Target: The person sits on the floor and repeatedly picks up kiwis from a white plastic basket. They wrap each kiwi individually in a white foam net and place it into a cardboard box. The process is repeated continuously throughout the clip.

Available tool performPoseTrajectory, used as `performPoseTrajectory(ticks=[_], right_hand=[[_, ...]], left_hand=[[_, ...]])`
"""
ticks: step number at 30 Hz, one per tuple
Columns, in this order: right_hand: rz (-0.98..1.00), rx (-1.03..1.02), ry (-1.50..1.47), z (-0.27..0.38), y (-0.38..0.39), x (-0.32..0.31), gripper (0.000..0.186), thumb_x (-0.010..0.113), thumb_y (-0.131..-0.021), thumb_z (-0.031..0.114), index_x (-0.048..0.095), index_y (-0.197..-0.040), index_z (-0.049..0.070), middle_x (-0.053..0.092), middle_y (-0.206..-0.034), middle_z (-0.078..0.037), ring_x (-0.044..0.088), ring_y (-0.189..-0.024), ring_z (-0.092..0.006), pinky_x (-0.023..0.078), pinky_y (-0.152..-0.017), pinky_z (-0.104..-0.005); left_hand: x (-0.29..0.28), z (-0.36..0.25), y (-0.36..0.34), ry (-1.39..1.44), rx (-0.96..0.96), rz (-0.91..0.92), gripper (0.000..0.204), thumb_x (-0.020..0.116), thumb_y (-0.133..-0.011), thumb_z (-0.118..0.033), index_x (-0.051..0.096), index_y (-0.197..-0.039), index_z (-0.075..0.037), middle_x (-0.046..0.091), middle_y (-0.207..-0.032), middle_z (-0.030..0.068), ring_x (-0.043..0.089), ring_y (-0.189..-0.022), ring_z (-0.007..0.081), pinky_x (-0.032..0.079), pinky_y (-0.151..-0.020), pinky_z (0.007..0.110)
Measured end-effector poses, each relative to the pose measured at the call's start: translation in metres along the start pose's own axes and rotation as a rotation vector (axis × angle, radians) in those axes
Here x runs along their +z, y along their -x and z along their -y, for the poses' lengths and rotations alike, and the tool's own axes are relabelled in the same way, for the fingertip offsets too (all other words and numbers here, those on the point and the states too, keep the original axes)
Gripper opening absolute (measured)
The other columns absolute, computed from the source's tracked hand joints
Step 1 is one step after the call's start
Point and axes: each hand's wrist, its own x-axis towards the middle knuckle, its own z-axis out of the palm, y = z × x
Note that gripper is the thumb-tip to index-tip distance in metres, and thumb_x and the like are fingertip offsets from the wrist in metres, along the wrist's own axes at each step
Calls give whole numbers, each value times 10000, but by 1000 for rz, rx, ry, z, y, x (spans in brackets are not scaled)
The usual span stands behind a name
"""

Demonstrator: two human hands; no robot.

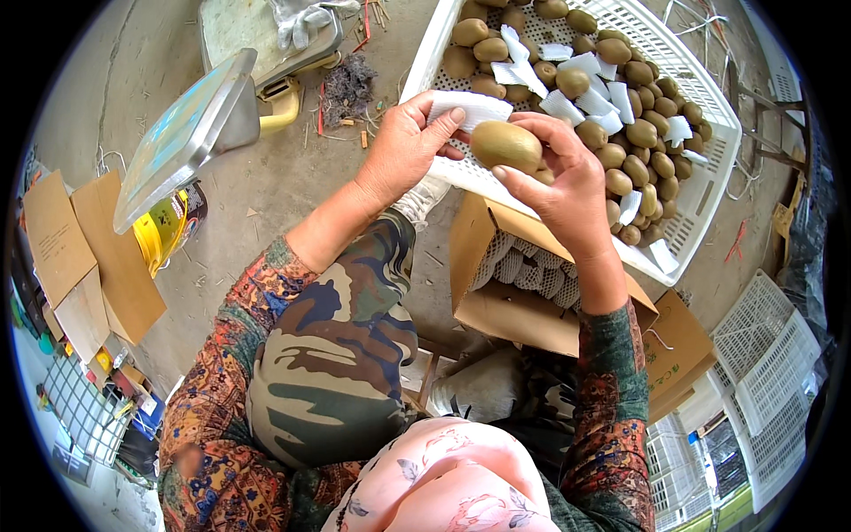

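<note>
My left hand (401, 149) pinches a flattened white foam net sleeve (470, 110) between thumb and fingers. Close beside its right end, my right hand (567, 182) grips a large brown kiwifruit (505, 146); part of another round fruit shows under it, near my thumb. Both hands are above the near left side of a white plastic crate (720, 168), which holds many loose kiwifruit (640, 133) with foam sleeves scattered among them. Below my right hand stands an open cardboard box (514, 312), with net-wrapped pieces (523, 270) inside; what they wrap is mostly hidden.
To the left stands a metal-and-plastic scale (199, 137), with a yellow bucket (164, 230) behind it. Pale gloves (301, 19) lie on a tray-like surface at the top. Cardboard pieces (120, 253) lean at far left. White crates (767, 355) are at the right.
</note>
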Motion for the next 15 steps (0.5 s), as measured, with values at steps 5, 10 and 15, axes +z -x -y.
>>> performPoseTrajectory(ticks=[5, 10, 15], right_hand=[[72, 83, -116, 1, 3, 10, 493, 806, -784, 43, 611, -1230, -34, 581, -1283, -88, 614, -1149, -175, 502, -1033, -323], [101, 96, -126, 1, 9, 14, 524, 824, -777, 81, 600, -1234, -44, 575, -1263, -83, 614, -1137, -169, 509, -1021, -328], [183, 59, -165, 7, 10, 7, 481, 854, -751, 131, 646, -1153, -32, 655, -1110, -74, 664, -1004, -152, 560, -907, -298]], left_hand=[[-1, 1, 5, -10, 41, -12, 303, 600, -1027, -221, 628, -1200, 26, 706, -1044, 65, 675, -888, 103, 598, -701, 252], [0, -8, 15, -85, 94, 79, 290, 571, -1041, -200, 628, -1224, 18, 707, -1047, 62, 668, -914, 108, 587, -812, 278], [-5, -19, 23, 109, -54, 265, 508, 382, -1097, -383, 579, -1309, 34, 660, -1232, 112, 639, -1125, 191, 527, -993, 341]])
